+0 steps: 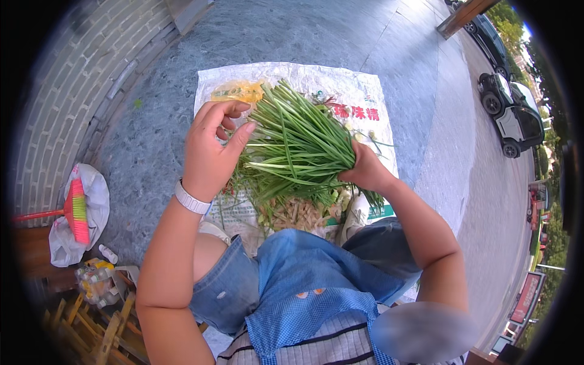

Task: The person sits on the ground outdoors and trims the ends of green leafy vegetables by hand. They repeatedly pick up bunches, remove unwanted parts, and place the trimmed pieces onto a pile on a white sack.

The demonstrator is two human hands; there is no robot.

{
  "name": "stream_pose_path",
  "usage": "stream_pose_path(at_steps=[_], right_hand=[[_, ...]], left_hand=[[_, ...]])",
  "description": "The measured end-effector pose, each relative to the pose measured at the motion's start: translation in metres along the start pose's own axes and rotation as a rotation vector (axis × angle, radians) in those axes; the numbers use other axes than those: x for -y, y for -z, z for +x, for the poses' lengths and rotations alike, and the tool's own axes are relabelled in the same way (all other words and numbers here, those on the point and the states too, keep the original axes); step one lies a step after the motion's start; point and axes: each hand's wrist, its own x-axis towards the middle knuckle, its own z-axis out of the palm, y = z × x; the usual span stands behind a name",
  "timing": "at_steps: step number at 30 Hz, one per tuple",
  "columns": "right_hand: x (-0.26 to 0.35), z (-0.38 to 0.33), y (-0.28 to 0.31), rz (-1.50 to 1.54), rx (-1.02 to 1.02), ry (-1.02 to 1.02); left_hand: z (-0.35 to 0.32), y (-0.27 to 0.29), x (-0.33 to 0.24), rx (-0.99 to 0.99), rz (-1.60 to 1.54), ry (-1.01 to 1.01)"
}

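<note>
My right hand is wrapped round a thick bunch of green chives. Pale stem ends fan out toward the upper left, and the leaf tips hang down past my right wrist. Beside those pale ends is my left hand, thumb and fingers apart with nothing visible between them. A white printed sack lies flat on the ground under the bunch. On it, a heap of loose greens and brownish trimmings sits between my feet, partly hidden by the chives. A crumpled yellow plastic bag rests at the sack's far left.
To my left, a pink and green broom head lies against a white plastic bag. Nearer are a bundle of plastic bottles and a wooden slatted frame. A brick wall stands far left; parked vehicles are at right.
</note>
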Motion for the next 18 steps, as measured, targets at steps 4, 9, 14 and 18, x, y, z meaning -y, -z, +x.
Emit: stream_pose_path(at_steps=[4, 9, 14, 18], right_hand=[[-0.053, -0.003, 0.030, -0.439, -0.001, -0.059], [-0.109, -0.046, 0.093, -0.944, 0.088, -0.386], [-0.179, -0.111, 0.167, -1.096, 0.216, -0.762], [-0.224, -0.154, 0.195, -1.011, 0.014, -0.808]], left_hand=[[0.007, -0.008, 0.010, -0.042, -0.146, 0.187], [-0.003, -0.017, 0.036, 0.386, -0.097, 0.244], [-0.010, -0.047, 0.031, 0.722, 0.066, 0.276], [-0.030, -0.053, 0.042, 0.865, 0.205, 0.305]])
